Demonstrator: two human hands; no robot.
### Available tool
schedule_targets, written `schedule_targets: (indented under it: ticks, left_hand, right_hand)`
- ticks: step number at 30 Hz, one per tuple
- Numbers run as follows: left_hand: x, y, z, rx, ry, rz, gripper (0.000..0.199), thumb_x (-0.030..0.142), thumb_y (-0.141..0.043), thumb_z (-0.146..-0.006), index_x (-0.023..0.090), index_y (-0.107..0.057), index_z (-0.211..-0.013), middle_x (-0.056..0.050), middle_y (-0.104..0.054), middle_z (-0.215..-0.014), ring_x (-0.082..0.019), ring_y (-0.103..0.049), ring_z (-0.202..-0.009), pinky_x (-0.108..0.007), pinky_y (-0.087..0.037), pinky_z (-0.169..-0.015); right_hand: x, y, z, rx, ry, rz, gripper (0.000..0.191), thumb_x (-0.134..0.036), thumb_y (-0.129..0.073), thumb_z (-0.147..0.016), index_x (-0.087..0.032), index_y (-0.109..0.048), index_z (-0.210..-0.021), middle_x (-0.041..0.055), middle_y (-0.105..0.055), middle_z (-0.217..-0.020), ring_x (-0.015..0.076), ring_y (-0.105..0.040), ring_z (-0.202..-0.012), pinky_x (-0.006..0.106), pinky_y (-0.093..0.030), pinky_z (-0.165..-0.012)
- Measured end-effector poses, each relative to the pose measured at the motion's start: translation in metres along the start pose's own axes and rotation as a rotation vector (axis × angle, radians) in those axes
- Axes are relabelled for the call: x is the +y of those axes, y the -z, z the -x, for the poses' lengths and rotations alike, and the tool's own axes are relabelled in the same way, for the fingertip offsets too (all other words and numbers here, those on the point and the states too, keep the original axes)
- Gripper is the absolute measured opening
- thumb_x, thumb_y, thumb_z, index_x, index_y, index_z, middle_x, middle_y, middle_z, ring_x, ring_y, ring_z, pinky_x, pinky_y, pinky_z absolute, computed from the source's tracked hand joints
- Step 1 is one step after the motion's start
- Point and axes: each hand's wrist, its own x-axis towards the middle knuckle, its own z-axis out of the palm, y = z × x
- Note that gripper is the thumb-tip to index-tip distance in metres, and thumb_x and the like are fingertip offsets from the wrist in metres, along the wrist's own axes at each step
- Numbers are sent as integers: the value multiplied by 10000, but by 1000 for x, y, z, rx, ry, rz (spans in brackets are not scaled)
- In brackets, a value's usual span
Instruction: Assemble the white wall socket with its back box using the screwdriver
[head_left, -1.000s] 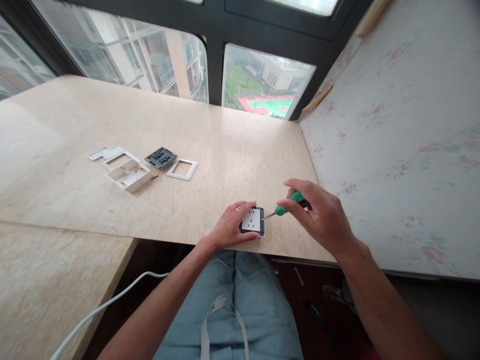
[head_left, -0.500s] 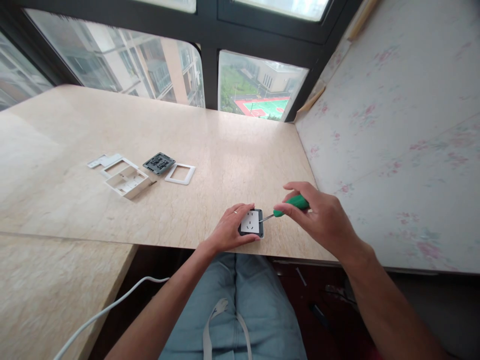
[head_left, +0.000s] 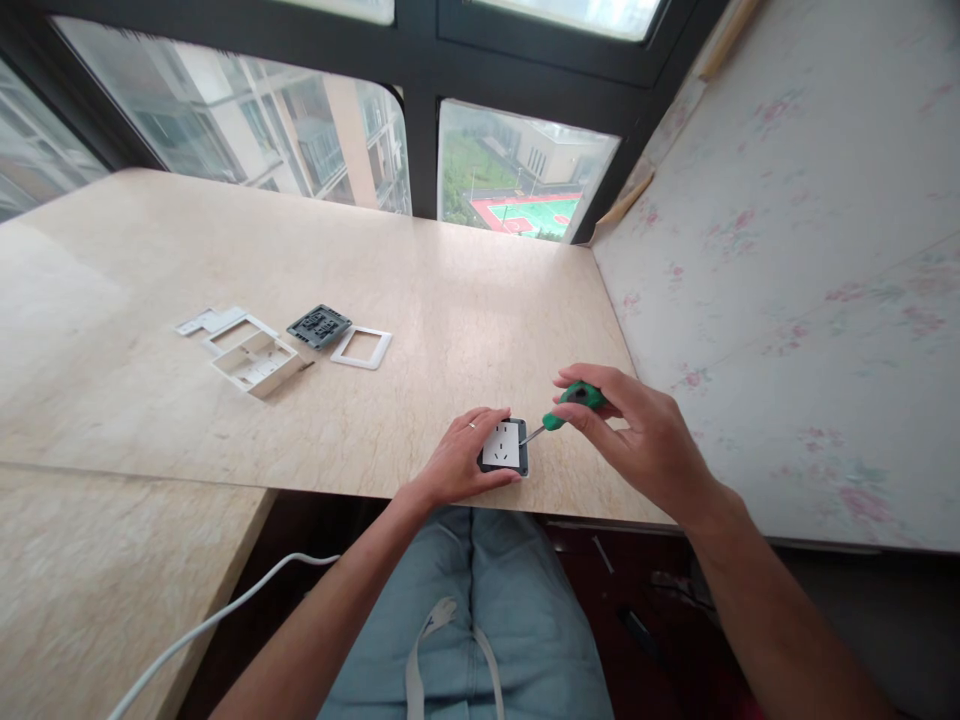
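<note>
Near the front edge of the stone counter lies a wall socket point(head_left: 500, 446) with a white face and a dark grey surround. My left hand point(head_left: 461, 455) grips it from the left, thumb along the near side and fingers over the far side. A ring shows on one finger. In my right hand point(head_left: 637, 430) is a green-handled screwdriver point(head_left: 573, 402), closed between thumb and fingers. Its metal shaft slants down to the left, and the tip meets the right side of the socket's dark surround. Whether a screw sits under the tip is too small to tell.
At the left on the counter point(head_left: 480, 310) lie a white back box point(head_left: 256, 365), white frame pieces point(head_left: 241, 333), a dark socket plate point(head_left: 319, 326) and a square white frame point(head_left: 361, 348). A floral-papered wall point(head_left: 787, 280) rises at the right. A white cable point(head_left: 217, 618) runs lower left.
The screwdriver's handle has tilted a little more upright and to the left, with my right-hand fingers shifting around it. My left hand and the socket stay in place.
</note>
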Motion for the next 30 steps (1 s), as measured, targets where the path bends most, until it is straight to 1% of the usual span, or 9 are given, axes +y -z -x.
schedule_targets:
  ticks: [4, 8, 11, 15, 18, 23, 25, 27, 30]
  left_hand:
    - [0, 1, 0, 4, 0, 0, 882, 617, -717, -802, 173, -387, -1490, -104, -478, -1483, -271, -391, -1387, -416, -306, -1176]
    - [1, 1, 0, 6, -4, 1, 880, 605, -723, -804, 163, -386, -1486, -100, -483, -1478, -262, -393, -1386, -407, -309, -1175]
    - [0, 0, 0, 9, -11, -3, 878, 615, -714, -808, 161, -386, -1485, -99, -489, -1474, -259, -395, -1384, -405, -310, -1174]
    - [0, 0, 0, 9, -12, -6, 886, 621, -712, -805, 162, -383, -1489, -111, -487, -1473, -270, -398, -1384, -413, -313, -1171]
    - [0, 0, 0, 6, -10, -5, 884, 615, -720, -800, 167, -388, -1486, -109, -487, -1473, -270, -400, -1383, -411, -316, -1169]
    - [0, 0, 0, 7, -12, -6, 880, 618, -713, -806, 159, -391, -1484, -111, -488, -1472, -269, -400, -1381, -415, -309, -1169]
    - [0, 1, 0, 5, -15, -11, 879, 623, -710, -807, 151, -396, -1479, -111, -490, -1470, -269, -401, -1380, -410, -305, -1171]
    - [0, 1, 0, 8, -15, -10, 878, 620, -711, -808, 153, -396, -1480, -109, -491, -1470, -268, -401, -1380, -405, -307, -1170]
    - [0, 1, 1, 11, -11, -1, 873, 614, -713, -808, 162, -396, -1485, -113, -490, -1472, -275, -399, -1385, -412, -313, -1167]
  right_hand:
    - [2, -4, -4, 55, 93, 258, 349, -372, -648, -938, -165, -562, -1205, 62, -672, -947, 180, -650, -799, 314, -535, -684]
    - [-3, -1, -1, -54, 27, 2, 367, -302, -513, -1006, -215, -483, -1361, 101, -559, -1362, 208, -593, -1196, 375, -498, -1023]
    - [-6, 4, 0, -166, -39, -220, 468, -251, -460, -1017, -286, -397, -1480, 65, -403, -1542, 205, -459, -1388, 370, -483, -1083]
    - [-9, 6, -4, -87, -69, -115, 309, -331, -638, -941, -207, -589, -1219, 58, -681, -1110, 155, -688, -930, 276, -582, -821]
    - [-9, 5, -8, 41, 3, 229, 308, -447, -703, -881, -163, -583, -887, 4, -595, -712, 112, -543, -591, 249, -448, -548]
    - [-6, 2, -10, 87, 18, 410, 431, -559, -637, -901, -162, -514, -784, -30, -451, -563, 93, -366, -470, 260, -277, -458]
    - [-6, 3, -9, 27, -30, 306, 370, -524, -596, -942, -160, -569, -881, -3, -563, -680, 104, -482, -545, 247, -364, -505]
    - [-7, 4, -7, -57, -60, 135, 290, -430, -538, -994, -173, -588, -1118, 42, -667, -977, 125, -634, -792, 245, -499, -703]
    - [-9, 6, -2, -141, -51, -32, 409, -269, -528, -974, -226, -474, -1378, 68, -540, -1403, 170, -571, -1244, 313, -464, -1053]
